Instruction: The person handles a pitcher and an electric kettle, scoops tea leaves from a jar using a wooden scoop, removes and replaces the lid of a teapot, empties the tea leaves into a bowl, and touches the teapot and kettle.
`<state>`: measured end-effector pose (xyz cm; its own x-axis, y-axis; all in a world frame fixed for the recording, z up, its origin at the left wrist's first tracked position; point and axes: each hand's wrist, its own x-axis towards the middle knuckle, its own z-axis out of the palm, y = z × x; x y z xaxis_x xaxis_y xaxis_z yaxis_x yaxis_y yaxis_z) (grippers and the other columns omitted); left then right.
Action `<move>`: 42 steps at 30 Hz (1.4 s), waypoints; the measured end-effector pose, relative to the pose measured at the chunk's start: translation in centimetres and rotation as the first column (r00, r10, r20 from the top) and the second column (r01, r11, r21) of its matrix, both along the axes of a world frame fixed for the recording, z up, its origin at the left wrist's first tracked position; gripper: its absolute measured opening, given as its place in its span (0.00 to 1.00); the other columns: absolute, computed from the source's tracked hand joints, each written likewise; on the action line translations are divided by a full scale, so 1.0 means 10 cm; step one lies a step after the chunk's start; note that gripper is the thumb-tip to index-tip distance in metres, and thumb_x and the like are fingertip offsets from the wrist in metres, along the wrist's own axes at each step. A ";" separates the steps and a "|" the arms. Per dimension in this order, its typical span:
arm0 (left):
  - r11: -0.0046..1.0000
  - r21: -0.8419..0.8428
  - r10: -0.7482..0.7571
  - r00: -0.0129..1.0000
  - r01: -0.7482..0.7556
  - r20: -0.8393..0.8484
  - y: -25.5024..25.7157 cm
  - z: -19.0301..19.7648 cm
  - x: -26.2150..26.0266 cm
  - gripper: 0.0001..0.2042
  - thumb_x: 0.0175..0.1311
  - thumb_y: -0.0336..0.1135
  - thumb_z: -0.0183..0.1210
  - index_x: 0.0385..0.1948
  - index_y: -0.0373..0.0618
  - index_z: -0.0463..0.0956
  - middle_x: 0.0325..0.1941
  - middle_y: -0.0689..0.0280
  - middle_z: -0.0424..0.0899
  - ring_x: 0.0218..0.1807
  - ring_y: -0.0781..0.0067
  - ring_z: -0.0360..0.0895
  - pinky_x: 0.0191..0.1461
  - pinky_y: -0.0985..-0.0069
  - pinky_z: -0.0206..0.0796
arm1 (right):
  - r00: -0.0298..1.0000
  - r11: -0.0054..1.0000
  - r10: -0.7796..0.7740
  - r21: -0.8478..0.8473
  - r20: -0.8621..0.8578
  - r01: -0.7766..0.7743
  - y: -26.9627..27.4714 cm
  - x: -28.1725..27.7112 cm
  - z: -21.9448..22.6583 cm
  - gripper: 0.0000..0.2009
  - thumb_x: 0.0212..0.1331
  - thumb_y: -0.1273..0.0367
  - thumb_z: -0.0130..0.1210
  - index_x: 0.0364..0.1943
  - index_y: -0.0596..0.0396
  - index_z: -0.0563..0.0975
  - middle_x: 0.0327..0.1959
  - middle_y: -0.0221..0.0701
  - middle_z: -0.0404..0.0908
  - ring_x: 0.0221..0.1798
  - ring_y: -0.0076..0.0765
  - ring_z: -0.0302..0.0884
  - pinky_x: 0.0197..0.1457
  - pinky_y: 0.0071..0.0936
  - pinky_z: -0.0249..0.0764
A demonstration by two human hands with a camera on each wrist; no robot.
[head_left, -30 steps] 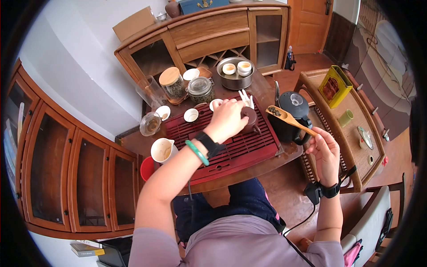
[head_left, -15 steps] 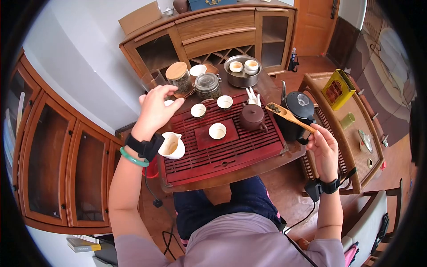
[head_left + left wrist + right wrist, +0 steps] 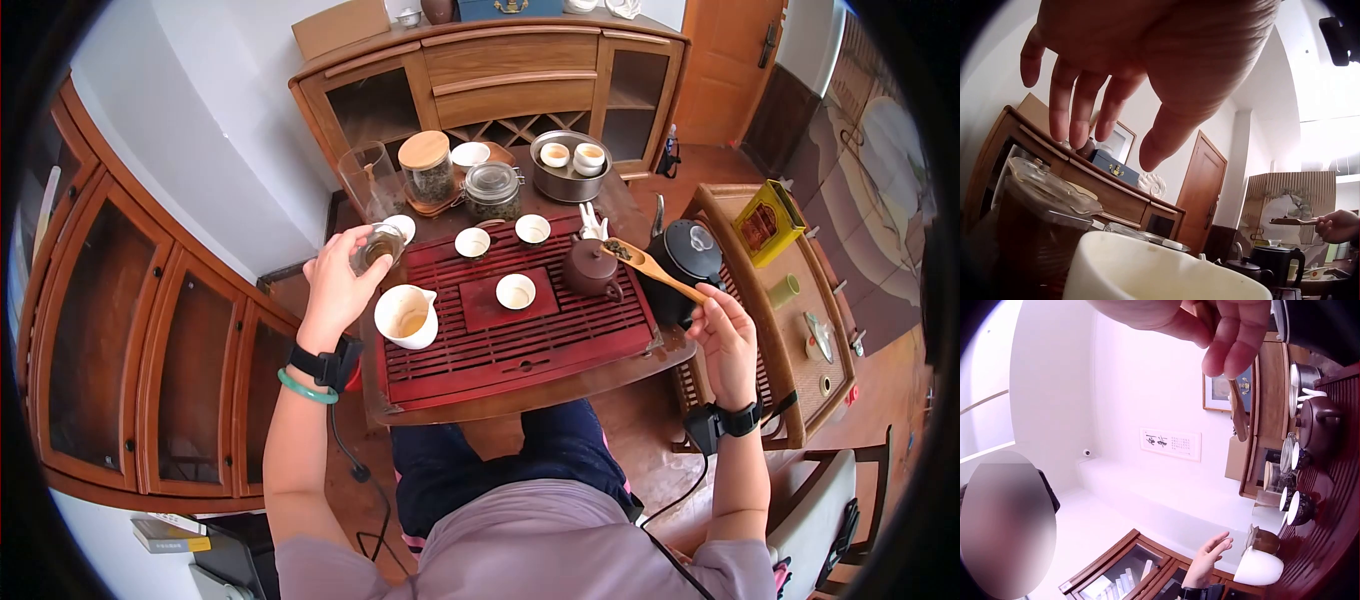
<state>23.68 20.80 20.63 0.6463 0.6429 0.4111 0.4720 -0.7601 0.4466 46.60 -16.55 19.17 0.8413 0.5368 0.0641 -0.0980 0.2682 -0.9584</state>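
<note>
In the head view my left hand (image 3: pixel 342 285) is beside a glass vessel of brown liquid (image 3: pixel 388 243), fingers loosely bent. The left wrist view shows those fingers above the vessel's clear rim and apart from it. A white pouring pitcher (image 3: pixel 405 318) stands just right of that hand. My right hand (image 3: pixel 725 335) pinches the handle end of a wooden tea scoop (image 3: pixel 665 278). Dark tea leaves (image 3: pixel 617 249) lie in the scoop's bowl. Close to the scoop's tip is a brown clay teapot (image 3: pixel 590 268), lid on, on the red slatted tea tray (image 3: pixel 500 380).
Several white cups (image 3: pixel 516 292) stand on the tray. Behind it are a wooden-lidded jar (image 3: pixel 428 175), a clamp-lid jar (image 3: pixel 492 190) and a steel bowl (image 3: pixel 570 186) with cups. A black kettle (image 3: pixel 690 258) stands right of the tray, below the right hand's scoop.
My left hand has left the teapot and swung left to the glass vessel beside the white pitcher. The right hand still holds the scoop level near the teapot. The head view has shifted slightly.
</note>
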 end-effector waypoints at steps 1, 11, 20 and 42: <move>1.000 -0.019 -0.004 1.000 0.004 0.020 0.00 -0.02 -0.04 0.21 0.49 0.42 0.63 0.46 0.47 0.74 0.42 0.64 0.79 0.47 0.66 0.75 0.52 0.67 0.57 | 1.000 1.000 0.002 -0.007 0.002 -0.002 0.01 -0.01 0.00 0.13 0.64 0.72 0.46 0.48 0.64 0.72 0.30 0.31 0.74 0.28 0.21 0.72 0.35 0.18 0.72; 0.999 -0.001 -0.054 0.999 0.054 -0.001 0.17 0.20 -0.06 0.21 0.48 0.43 0.64 0.44 0.45 0.74 0.39 0.63 0.79 0.43 0.67 0.77 0.47 0.70 0.62 | 0.998 0.998 0.068 -0.002 0.014 -0.068 0.30 0.02 0.10 0.13 0.64 0.72 0.46 0.49 0.64 0.72 0.31 0.29 0.75 0.28 0.20 0.72 0.37 0.18 0.73; 0.979 -0.181 -0.130 0.975 0.098 -0.179 0.81 0.54 0.76 0.33 0.45 0.43 0.65 0.55 0.39 0.65 0.53 0.49 0.71 0.57 0.56 0.68 0.59 0.67 0.61 | 0.974 0.972 0.229 0.049 0.007 -0.229 1.02 0.29 0.36 0.13 0.63 0.71 0.48 0.49 0.63 0.71 0.32 0.30 0.75 0.31 0.21 0.73 0.38 0.20 0.73; 0.979 -0.205 -0.150 0.737 0.016 -0.659 1.79 0.11 2.29 0.56 0.30 0.49 0.72 0.65 0.42 0.46 0.65 0.47 0.57 0.65 0.52 0.58 0.67 0.67 0.54 | 0.938 0.937 0.346 -0.047 -0.013 -0.346 2.56 1.16 0.25 0.13 0.63 0.69 0.48 0.47 0.63 0.72 0.30 0.32 0.76 0.28 0.23 0.75 0.36 0.20 0.76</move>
